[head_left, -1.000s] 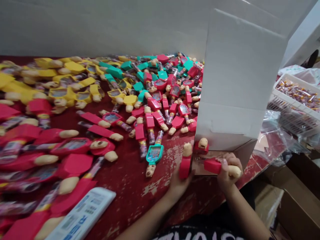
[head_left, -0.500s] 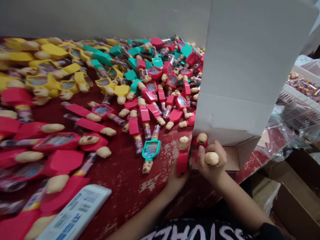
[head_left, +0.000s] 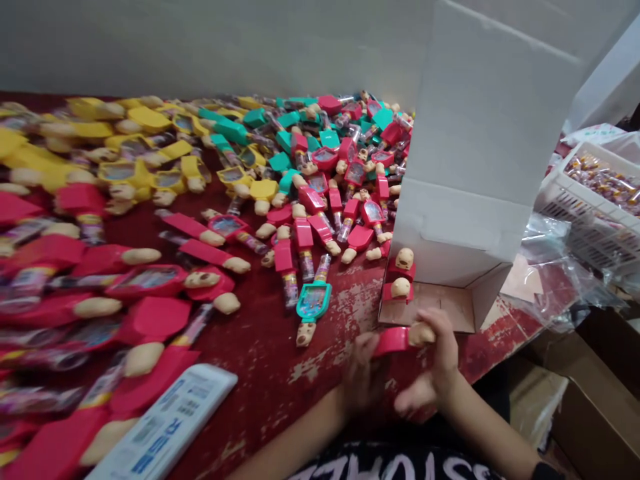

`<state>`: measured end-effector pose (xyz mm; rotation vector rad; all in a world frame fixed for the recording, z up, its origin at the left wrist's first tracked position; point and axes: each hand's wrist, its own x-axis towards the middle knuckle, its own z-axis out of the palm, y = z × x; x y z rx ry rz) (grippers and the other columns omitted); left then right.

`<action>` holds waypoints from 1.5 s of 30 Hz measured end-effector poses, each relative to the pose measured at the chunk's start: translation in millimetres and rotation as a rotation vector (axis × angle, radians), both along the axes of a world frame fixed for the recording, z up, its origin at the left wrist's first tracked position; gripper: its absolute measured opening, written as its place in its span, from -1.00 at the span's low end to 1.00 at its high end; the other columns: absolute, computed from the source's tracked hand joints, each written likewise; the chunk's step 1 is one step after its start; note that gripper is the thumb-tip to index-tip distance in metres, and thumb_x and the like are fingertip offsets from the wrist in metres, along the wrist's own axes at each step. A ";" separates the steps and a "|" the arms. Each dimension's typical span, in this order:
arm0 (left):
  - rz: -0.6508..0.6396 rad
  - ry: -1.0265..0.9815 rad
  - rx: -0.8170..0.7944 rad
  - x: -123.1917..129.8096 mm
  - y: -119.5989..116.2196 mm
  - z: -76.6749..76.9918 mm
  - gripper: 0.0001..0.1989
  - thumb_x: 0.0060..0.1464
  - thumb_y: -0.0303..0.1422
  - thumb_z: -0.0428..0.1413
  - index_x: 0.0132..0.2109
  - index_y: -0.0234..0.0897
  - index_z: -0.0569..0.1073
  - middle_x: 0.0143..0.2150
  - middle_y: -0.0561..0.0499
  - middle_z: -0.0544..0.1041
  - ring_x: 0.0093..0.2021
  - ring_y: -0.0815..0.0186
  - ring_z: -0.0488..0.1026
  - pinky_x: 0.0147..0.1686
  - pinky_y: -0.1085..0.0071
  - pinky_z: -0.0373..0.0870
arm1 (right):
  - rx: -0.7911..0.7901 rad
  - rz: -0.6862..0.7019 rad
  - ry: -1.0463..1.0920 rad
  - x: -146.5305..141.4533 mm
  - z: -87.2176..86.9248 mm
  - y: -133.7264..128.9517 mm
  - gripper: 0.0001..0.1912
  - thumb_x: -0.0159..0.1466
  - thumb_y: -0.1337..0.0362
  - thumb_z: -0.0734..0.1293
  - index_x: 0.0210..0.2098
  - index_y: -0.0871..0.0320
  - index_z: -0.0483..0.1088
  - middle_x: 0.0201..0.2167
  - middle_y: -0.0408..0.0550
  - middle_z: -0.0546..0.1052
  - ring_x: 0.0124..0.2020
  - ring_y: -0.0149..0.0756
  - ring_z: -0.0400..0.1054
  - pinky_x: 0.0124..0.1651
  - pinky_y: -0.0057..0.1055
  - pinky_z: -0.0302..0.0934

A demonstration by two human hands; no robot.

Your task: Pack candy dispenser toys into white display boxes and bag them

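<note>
Low in front of the open white box, a red plastic toy with a beige animal head [head_left: 393, 341] lies tilted nearly sideways between my hands. My left hand [head_left: 361, 373], somewhat blurred, is closed around its lower end. At the head end is my right hand [head_left: 440, 363], its fingers touching the head while the thumb stands well apart below. Inside the box [head_left: 453, 310], along its left side, two similar red toys stand with their heads up, the nearer one marked by its beige head [head_left: 400, 288].
Many yellow, green and red toys with candy tubes cover the table [head_left: 260, 400]. One green toy [head_left: 313, 300] lies alone nearby. A white labelled packet [head_left: 165, 427] is at lower left. To the right are a white basket [head_left: 575, 200] of wrapped sweets and cardboard boxes [head_left: 595, 393].
My right hand has let go of a toy inside the box and come back out towards me. My left hand has tipped its red toy from upright to sideways, towards my right hand.
</note>
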<state>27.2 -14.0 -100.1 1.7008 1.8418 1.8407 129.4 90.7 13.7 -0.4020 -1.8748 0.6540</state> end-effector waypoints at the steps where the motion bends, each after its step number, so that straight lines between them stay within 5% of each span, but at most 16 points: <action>1: -0.036 0.055 0.024 -0.2 0.0 1.9 -0.55 0.19 -0.39 0.01 0.21 -0.18 0.15 -0.09 -0.13 0.38 -0.14 0.20 0.43 -0.18 0.28 0.47 | -0.194 0.059 -0.023 5.6 1.5 -3.1 -0.43 0.18 0.02 0.36 0.08 0.09 0.16 -0.28 -0.04 0.41 -0.35 -0.28 0.38 -0.30 -0.33 0.33; 5: -0.125 0.104 0.026 -3.0 1.8 8.5 -0.55 0.18 -0.25 0.05 0.20 -0.12 0.22 -0.08 -0.11 0.36 -0.12 0.20 0.41 -0.17 0.33 0.45 | -0.887 0.186 -0.002 14.0 4.8 6.9 -0.83 0.13 0.31 0.33 -0.31 0.13 0.24 -0.59 -0.25 0.38 -0.59 -0.41 0.37 -0.51 -0.52 0.25; 8: 0.003 -0.041 -0.044 -7.8 7.2 4.8 -0.48 0.23 -0.17 -0.05 0.26 -0.23 0.10 0.03 -0.21 0.28 0.01 0.13 0.34 -0.05 0.23 0.41 | -1.046 0.289 0.102 13.8 9.0 21.1 -0.80 0.02 0.35 0.32 -0.54 0.15 0.15 -0.69 -0.30 0.29 -0.72 -0.48 0.27 -0.63 -0.57 0.15; 11: 0.119 -0.240 -0.224 -13.8 16.4 -3.3 -0.48 0.24 -0.19 -0.03 0.27 -0.24 0.08 0.13 -0.25 0.26 0.08 0.11 0.33 0.02 0.17 0.37 | -0.870 0.124 0.389 11.6 18.0 24.1 -0.82 0.10 0.40 0.29 -0.49 0.14 0.14 -0.63 -0.31 0.30 -0.65 -0.48 0.29 -0.56 -0.55 0.22; 16: -0.009 -0.333 -0.381 -18.2 24.7 -7.0 -0.51 0.25 -0.14 -0.07 0.22 -0.30 0.22 0.19 -0.24 0.31 0.21 0.10 0.26 0.19 0.08 0.25 | -0.231 -0.075 0.486 1.8 15.8 19.4 -0.77 0.21 0.51 0.24 -0.24 0.06 0.26 -0.53 -0.26 0.38 -0.52 -0.44 0.31 -0.40 -0.39 0.33; 20: -0.002 -0.376 -0.365 -17.3 24.2 -4.7 -0.51 0.24 -0.15 -0.05 0.22 -0.31 0.25 0.16 -0.23 0.36 0.17 0.13 0.32 0.18 0.13 0.28 | -0.045 -0.011 0.310 2.4 3.5 15.5 -0.71 0.16 0.55 0.24 -0.18 0.10 0.34 -0.49 -0.15 0.39 -0.50 -0.38 0.32 -0.48 -0.36 0.36; 25: -0.002 -0.425 -0.379 -17.0 24.4 -1.5 -0.51 0.21 -0.16 -0.02 0.21 -0.29 0.28 0.04 -0.19 0.45 0.12 0.10 0.36 0.19 0.07 0.26 | 0.176 0.293 0.093 4.3 5.8 -2.8 -0.87 0.15 0.44 0.22 -0.32 0.13 0.32 -0.60 -0.20 0.26 -0.58 -0.40 0.30 -0.55 -0.45 0.35; 27: -0.004 -0.443 -0.392 -16.9 24.5 0.2 -0.50 0.20 -0.16 -0.01 0.22 -0.28 0.27 0.08 -0.19 0.43 0.14 0.09 0.34 0.21 0.06 0.24 | 0.194 0.294 0.062 0.6 9.0 -9.3 -0.91 0.15 0.41 0.21 -0.37 0.12 0.31 -0.61 -0.20 0.25 -0.61 -0.42 0.27 -0.59 -0.48 0.28; 33: -0.013 -0.442 -0.372 -17.2 24.1 1.9 -0.49 0.19 -0.17 0.01 0.21 -0.31 0.27 0.16 -0.22 0.37 0.16 0.09 0.33 0.19 0.08 0.27 | -0.129 -0.021 0.098 -22.4 24.3 11.0 -0.88 0.20 0.47 0.21 -0.35 0.13 0.30 -0.56 -0.17 0.30 -0.57 -0.41 0.22 -0.54 -0.45 0.14; 39: -0.062 -0.511 -0.378 -17.5 23.8 1.9 -0.49 0.19 -0.18 0.03 0.22 -0.30 0.25 0.16 -0.21 0.37 0.15 0.08 0.34 0.21 0.07 0.24 | 0.062 -0.193 0.043 -49.7 35.2 29.8 -0.91 0.22 0.37 0.30 -0.29 0.10 0.29 -0.35 -0.07 0.34 -0.23 -0.26 0.31 -0.25 -0.31 0.31; 45: -0.062 -0.474 -0.351 -18.7 24.4 6.2 -0.52 0.15 -0.16 0.05 0.15 -0.30 0.34 0.12 -0.20 0.41 0.13 0.06 0.35 0.19 0.07 0.26 | 0.176 -0.214 -0.062 -65.6 12.0 25.1 -0.77 0.23 0.32 0.32 -0.11 0.07 0.32 -0.06 0.09 0.28 0.05 -0.08 0.27 -0.03 -0.11 0.32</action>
